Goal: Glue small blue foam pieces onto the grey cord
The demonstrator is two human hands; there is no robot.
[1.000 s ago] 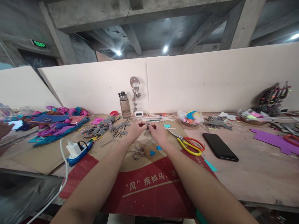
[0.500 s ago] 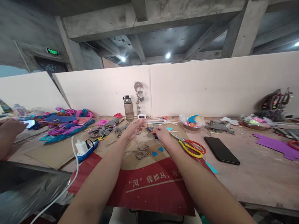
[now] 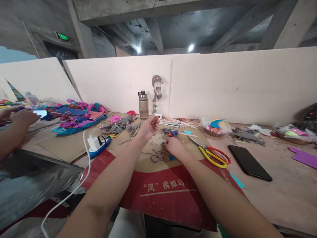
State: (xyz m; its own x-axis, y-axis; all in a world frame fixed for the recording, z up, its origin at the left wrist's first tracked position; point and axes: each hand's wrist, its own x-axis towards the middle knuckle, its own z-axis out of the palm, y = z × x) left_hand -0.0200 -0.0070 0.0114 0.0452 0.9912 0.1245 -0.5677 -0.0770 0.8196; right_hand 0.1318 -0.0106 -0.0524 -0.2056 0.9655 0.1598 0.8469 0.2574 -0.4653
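Mat: red and tan printed cardboard sheet (image 3: 170, 188) under both forearms.
Right hand (image 3: 174, 146): fingers curled, pinching small grey felt cut-outs (image 3: 162, 144) on the cardboard.
Left hand (image 3: 148, 127): raised, open, empty.
Beyond: blue glue gun (image 3: 170, 132), grey water bottle (image 3: 143, 105).

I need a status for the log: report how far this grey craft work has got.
Done, apparently: a grey hanging ornament on the white board and a heap of grey pieces. In hand: the right hand rests on small grey pieces on the cardboard; the left hand hovers open. Left: those loose pieces, scissors idle.
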